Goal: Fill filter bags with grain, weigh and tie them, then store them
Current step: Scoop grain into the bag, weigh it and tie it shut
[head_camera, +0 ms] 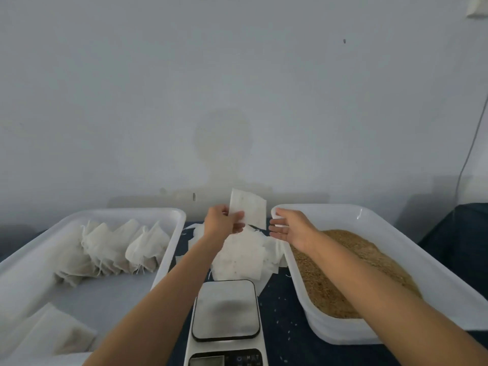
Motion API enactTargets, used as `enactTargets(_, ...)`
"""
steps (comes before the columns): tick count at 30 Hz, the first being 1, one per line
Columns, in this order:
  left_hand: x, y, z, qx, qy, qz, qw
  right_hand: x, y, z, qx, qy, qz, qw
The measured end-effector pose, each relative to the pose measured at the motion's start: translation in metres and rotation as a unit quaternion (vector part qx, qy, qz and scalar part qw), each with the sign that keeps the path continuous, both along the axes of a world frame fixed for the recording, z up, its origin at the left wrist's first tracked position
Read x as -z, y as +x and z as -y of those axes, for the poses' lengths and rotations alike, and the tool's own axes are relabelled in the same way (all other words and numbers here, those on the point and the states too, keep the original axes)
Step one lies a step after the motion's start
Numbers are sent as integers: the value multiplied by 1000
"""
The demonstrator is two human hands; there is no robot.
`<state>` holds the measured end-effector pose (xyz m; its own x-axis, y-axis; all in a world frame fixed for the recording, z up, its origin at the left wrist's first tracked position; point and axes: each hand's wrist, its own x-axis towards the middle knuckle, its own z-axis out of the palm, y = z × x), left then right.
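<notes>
My left hand (224, 220) pinches an empty white filter bag (249, 210) and holds it up above a loose pile of empty filter bags (243, 257) on the dark table. My right hand (286, 225) hovers just right of the bag with fingers straight and holds nothing. A white tray of brown grain (351, 262) stands at the right, under my right forearm. At the left, a white tray (169, 215) holds several filled, tied bags (118, 249). A steel-topped digital scale (225, 309) sits in front of me with nothing on its platform.
A few flat bags (50, 336) lie in the near left corner of the left tray. Scattered grains dot the dark tablecloth (282, 313) beside the scale. A pale wall rises behind the trays, and a cable (472, 143) hangs at the far right.
</notes>
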<state>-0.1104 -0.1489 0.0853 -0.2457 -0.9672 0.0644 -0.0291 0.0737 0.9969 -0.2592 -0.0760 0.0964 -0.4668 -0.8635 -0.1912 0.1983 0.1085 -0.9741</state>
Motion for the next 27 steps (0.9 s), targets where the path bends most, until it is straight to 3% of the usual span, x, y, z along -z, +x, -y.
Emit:
enactTargets(3,-8,-35,-24,67,33,-57,996,-5,-23,-22,3,-9,5,1000)
enactTargets(8,-4,-88,-63,160,74,-94,980,4,-67,-64,101,-58,-20,993)
enactTargets(14,22,-133,-96,212,91,3,973,34,-110,-109,177,-26,-190,965)
enactTargets(19,47,-153,-114,157,-69,235,957,54,-120,-118,171,24,-324,930)
enactTargets(23,52,-155,-118,176,-164,170,956,57,-112,-113,109,33,-391,913)
enactTargets(27,56,-152,-117,257,-96,88,958,53,-105,-113,69,9,-276,959)
